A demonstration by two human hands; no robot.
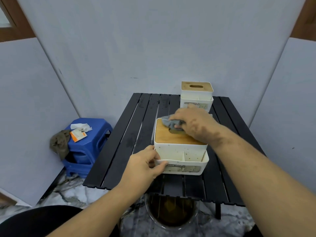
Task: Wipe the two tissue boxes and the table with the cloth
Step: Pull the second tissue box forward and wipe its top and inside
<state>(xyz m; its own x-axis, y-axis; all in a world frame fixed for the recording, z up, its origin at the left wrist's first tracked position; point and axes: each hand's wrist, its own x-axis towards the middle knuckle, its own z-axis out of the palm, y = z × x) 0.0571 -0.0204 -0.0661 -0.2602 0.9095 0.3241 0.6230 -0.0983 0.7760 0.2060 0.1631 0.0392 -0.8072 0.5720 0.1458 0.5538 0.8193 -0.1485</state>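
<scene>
A white tissue box (181,153) with a wooden lid and speckled sides stands near the front of the black slatted table (119,151). My left hand (145,165) grips its lower left corner. My right hand (193,123) presses a grey cloth (168,123) onto the far part of the wooden lid, partly covering the slot. A second white tissue box (196,95) with a wooden lid stands at the table's far edge, just beyond my right hand.
Stacked blue stools (90,139) stand left of the table, carrying a brown rag (59,144), an orange packet (77,135) and white tissue. A round basin (172,214) of dark water sits on the floor under the table's front edge. Grey walls surround the table.
</scene>
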